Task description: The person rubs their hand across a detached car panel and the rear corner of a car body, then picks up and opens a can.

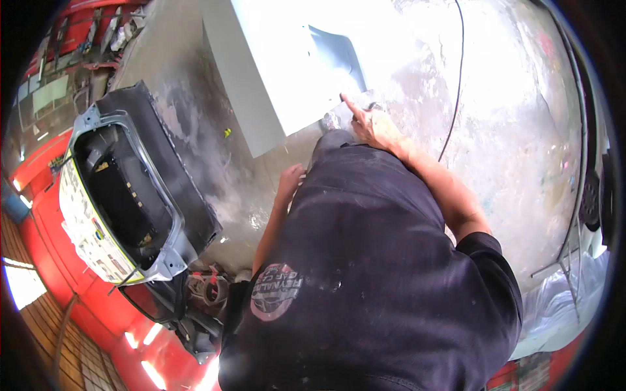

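Note:
A large pale panel (pixel 274 58) with a recessed section fills the top middle. At its lower right corner is my right hand (pixel 375 127), the index finger stretched out to the panel's edge and nothing visible in the hand. Whether the fingertip touches the panel cannot be made out. Lower and to the left, beside my dark shirt, my left hand (pixel 291 179) hangs away from the panel. Its fingers look bent and are partly hidden, so its grip is unclear.
A dark car body section (pixel 176 150) with a large opening and a paper-covered edge stands at the left. Car parts (pixel 208 287) lie below it. A thin dark cable (pixel 460 65) runs over the worn floor (pixel 508 163). Plastic sheeting (pixel 561 293) hangs at the lower right.

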Action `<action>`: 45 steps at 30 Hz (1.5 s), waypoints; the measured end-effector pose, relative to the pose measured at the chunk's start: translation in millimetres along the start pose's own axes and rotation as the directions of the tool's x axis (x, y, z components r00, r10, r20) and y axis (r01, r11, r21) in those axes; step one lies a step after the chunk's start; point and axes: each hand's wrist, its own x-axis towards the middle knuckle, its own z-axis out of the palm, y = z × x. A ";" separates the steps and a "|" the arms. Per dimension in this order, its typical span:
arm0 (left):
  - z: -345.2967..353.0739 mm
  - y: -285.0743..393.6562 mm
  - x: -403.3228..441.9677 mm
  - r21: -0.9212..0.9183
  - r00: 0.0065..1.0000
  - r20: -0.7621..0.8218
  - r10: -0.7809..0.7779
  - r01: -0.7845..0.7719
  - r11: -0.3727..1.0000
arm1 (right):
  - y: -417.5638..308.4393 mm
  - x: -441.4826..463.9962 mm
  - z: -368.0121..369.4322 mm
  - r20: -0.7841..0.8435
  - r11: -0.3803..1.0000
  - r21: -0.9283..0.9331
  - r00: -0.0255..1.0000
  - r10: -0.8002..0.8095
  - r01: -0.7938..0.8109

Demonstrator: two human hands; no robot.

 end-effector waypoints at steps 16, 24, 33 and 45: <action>-1.2 6.0 1.5 -0.007 1.000 0.003 -0.031 0.031 0.999 | 16.5 -11.8 -2.7 -0.120 0.993 0.034 0.986 0.116 -0.112; -0.4 20.9 1.2 -0.007 0.999 0.025 -0.040 0.040 0.999 | 13.3 -11.1 -8.3 -0.201 0.990 0.100 0.973 0.115 -0.096; -1.7 35.7 -5.8 0.045 0.999 -0.033 -0.023 0.025 0.999 | 11.7 10.4 1.5 -0.120 0.998 0.019 0.991 0.067 -0.065; -7.6 33.3 -1.6 0.062 1.000 -0.029 -0.007 0.009 0.998 | 18.1 19.9 5.6 -0.121 0.999 -0.029 0.992 0.032 -0.035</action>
